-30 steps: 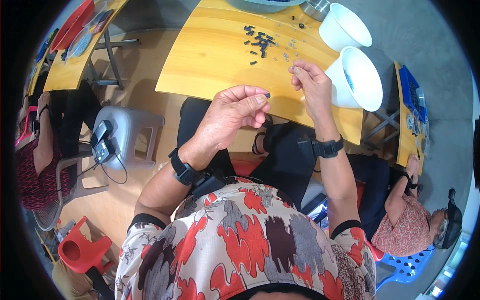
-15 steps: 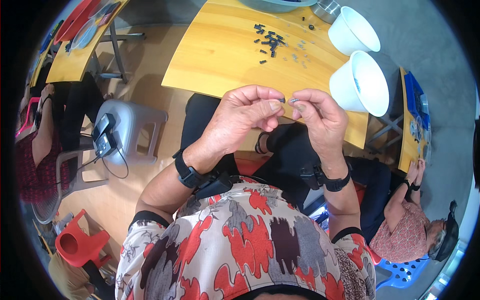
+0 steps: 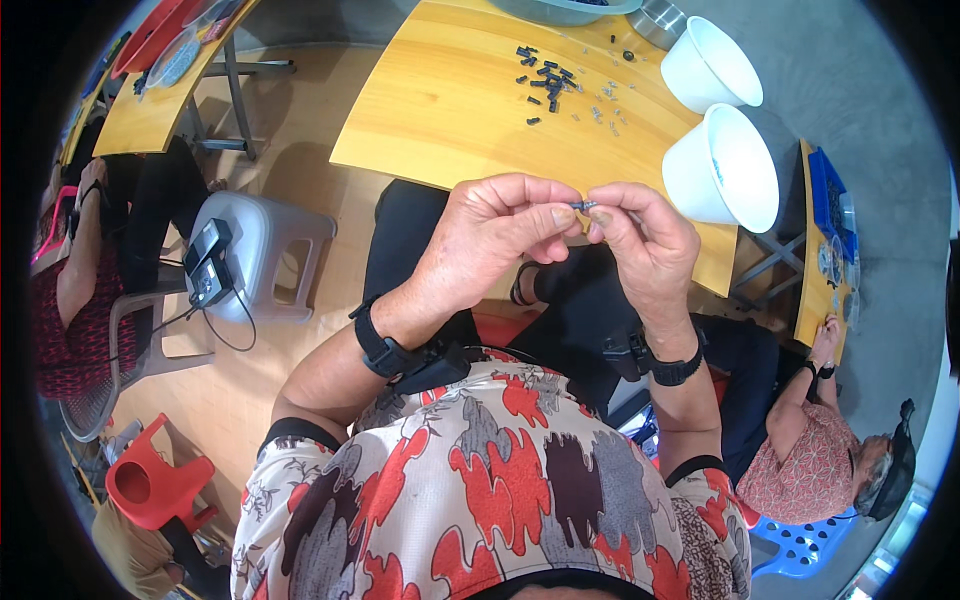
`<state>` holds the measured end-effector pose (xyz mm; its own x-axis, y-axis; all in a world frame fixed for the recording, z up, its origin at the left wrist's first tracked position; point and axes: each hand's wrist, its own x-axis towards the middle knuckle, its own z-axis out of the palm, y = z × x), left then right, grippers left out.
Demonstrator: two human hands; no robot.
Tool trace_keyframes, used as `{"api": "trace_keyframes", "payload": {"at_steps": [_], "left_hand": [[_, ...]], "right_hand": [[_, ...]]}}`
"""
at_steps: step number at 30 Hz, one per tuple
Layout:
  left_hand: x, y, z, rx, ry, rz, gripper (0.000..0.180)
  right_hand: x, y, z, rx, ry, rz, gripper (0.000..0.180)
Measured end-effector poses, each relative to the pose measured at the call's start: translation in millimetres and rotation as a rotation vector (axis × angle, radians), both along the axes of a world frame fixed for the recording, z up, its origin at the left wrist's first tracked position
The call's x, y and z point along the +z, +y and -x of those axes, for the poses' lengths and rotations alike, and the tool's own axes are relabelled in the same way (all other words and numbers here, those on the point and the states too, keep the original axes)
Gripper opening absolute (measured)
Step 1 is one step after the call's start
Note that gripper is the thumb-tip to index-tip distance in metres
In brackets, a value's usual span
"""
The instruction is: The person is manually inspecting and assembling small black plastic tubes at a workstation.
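Near the front edge of the wooden table (image 3: 440, 120), my two hands meet fingertip to fingertip. Thumb and forefinger of my left hand (image 3: 505, 225) pinch a small dark cylindrical part (image 3: 578, 206). My right hand (image 3: 645, 230) pinches a tiny silvery metal piece (image 3: 590, 204), its end touching the dark part; how far one sits inside the other I cannot tell. Beyond my hands lies a loose pile of short black parts (image 3: 550, 80). Small clear or silvery pieces (image 3: 606, 95) are scattered to the right of it.
Two white tubs (image 3: 690, 165) stand along the table's right side, with a metal bowl (image 3: 657, 22) and a pale basin (image 3: 565, 10) behind. A grey stool (image 3: 260, 250) bearing black devices is at left. Other people sit at tables left and right; a red stool (image 3: 158, 475) stands lower left.
My hands have come together, so the dark part and the metal piece, apart before, now touch end to end. The view has shifted slightly.
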<state>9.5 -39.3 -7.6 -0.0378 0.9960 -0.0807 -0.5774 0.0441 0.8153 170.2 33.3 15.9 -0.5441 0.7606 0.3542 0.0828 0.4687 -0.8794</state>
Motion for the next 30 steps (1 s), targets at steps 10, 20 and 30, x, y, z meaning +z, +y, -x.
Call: {"api": "trace_keyframes", "payload": {"at_steps": [10,20,30], "left_hand": [[1.8,-3.6,-0.6,0.01,-0.006,-0.02,0.019],[1.6,-1.2,-4.3,0.07,0.053,-0.026,0.02],[-0.5,-0.3,-8.3,0.128,0.102,-0.044,0.018]], "right_hand": [[-3.9,-0.9,3.5,-0.011,0.052,0.131,0.011],[0.1,1.3,2.1,-0.019,-0.038,0.016,0.011],[3.4,-2.9,4.6,-0.095,-0.106,-0.246,0.009]]}}
